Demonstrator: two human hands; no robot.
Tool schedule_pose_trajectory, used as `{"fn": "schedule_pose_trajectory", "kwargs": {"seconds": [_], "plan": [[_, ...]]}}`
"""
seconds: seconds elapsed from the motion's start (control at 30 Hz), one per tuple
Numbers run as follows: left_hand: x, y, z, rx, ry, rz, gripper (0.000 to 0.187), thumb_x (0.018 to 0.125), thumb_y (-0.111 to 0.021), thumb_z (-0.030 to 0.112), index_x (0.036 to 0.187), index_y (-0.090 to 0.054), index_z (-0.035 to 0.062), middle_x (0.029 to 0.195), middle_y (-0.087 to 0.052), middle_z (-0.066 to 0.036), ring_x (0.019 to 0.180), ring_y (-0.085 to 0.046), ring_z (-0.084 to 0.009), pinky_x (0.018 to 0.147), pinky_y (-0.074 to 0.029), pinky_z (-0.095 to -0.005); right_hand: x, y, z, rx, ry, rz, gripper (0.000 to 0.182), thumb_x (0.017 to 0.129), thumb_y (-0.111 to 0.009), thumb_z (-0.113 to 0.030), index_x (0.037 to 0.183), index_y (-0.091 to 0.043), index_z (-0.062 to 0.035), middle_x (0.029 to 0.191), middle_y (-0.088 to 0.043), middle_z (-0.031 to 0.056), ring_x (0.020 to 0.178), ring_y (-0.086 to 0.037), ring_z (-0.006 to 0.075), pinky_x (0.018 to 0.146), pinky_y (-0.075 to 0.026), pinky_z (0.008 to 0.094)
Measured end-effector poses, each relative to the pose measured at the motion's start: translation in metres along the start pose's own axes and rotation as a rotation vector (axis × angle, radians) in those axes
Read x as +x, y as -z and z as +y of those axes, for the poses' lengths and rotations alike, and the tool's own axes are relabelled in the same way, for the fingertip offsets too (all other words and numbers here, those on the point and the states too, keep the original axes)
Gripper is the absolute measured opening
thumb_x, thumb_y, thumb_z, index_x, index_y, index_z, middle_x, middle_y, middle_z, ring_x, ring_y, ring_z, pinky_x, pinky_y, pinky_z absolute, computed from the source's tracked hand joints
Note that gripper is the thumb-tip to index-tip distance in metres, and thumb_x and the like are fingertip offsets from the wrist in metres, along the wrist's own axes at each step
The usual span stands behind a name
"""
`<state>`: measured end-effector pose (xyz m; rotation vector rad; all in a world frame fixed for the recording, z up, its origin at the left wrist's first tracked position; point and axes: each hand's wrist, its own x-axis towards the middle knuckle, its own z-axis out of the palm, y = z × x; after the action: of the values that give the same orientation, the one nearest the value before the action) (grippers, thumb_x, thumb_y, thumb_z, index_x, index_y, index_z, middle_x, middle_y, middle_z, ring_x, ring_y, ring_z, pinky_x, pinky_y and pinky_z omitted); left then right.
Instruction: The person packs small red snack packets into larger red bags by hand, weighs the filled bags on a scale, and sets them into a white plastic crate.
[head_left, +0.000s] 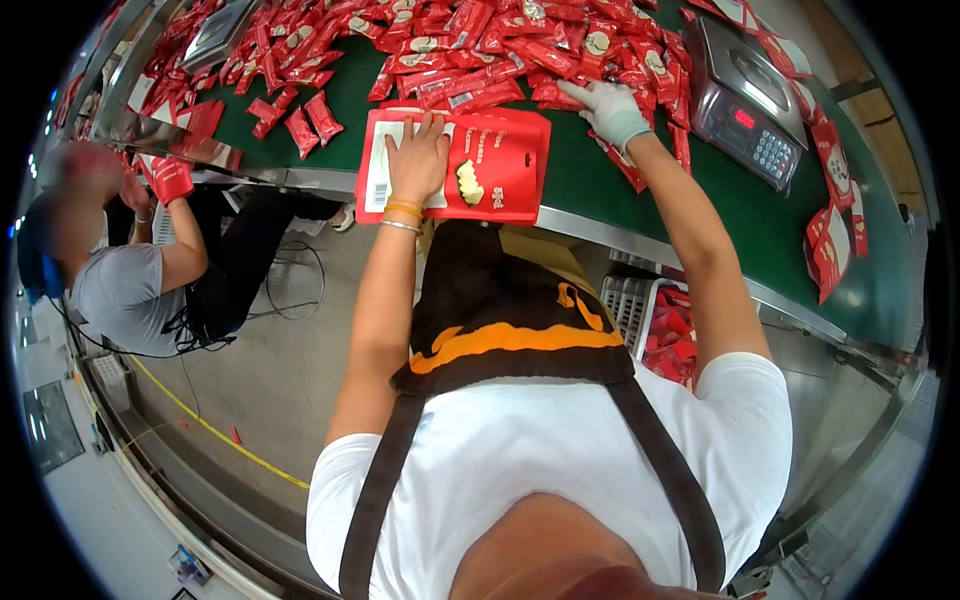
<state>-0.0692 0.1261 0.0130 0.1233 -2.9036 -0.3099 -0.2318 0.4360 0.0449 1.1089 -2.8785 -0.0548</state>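
Observation:
My left hand (417, 165) is bare and lies flat on a large red pouch (512, 165) with a white label panel and a yellow picture. Its fingers are spread over the label side near the pouch's top edge. The pouch rests at the table's near edge. To the right, my right hand (608, 110), in a pale glove, reaches over the front of a heap of small red packets (480, 55). Its fingers stretch out to the left among the packets, and no packet is visibly gripped.
A digital scale (745, 120) with a lit red display stands on the green table (710, 220), right of the heap. More red pouches (828, 245) lie along the right side. Under the table is a white crate (630, 305) of red packets. At left sits a co-worker (130, 270).

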Motion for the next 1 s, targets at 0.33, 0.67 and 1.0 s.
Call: {"fn": "schedule_pose_trajectory", "kwargs": {"seconds": [0.33,0.67,1.0], "plan": [[0.002,-0.005,-0.004,-0.057,0.027,0.017,0.051,0.098,-0.036,0.034,0.142,-0.047,0.011,0.149,-0.044,-0.009,0.139,-0.036,-0.0378,0.109,-0.023,-0.0661,-0.13,-0.005,-0.091,0.596,-0.186,0.22,0.062,0.083,-0.069,-0.016,0.141,-0.049,-0.0237,0.098,-0.06,0.0191,0.095,-0.06,0.0378,0.084,-0.05,0.0443],[-0.003,0.003,-0.003,-0.085,0.008,-0.04,0.057,0.099,-0.039,0.032,0.152,-0.029,0.0132,0.156,-0.031,-0.013,0.14,-0.033,-0.0405,0.11,-0.023,-0.065,-0.001,-0.103,-0.15,2.01,-0.261,-0.106,0.043,0.089,-0.063,-0.017,0.128,-0.055,-0.0029,0.123,-0.061,0.0141,0.116,-0.058,0.0298,0.098,-0.047,0.0381],[-0.005,0.002,0.005,0.06,-0.001,0.076,0.054,0.097,-0.042,0.035,0.147,-0.04,0.017,0.155,-0.033,-0.012,0.143,-0.026,-0.0386,0.108,-0.013,-0.0728,0.004,-0.086,-0.138,1.128,0.172,-0.132,0.046,0.089,-0.065,-0.021,0.13,-0.054,-0.003,0.13,-0.058,0.0126,0.122,-0.055,0.0267,0.102,-0.044,0.0363]]}}
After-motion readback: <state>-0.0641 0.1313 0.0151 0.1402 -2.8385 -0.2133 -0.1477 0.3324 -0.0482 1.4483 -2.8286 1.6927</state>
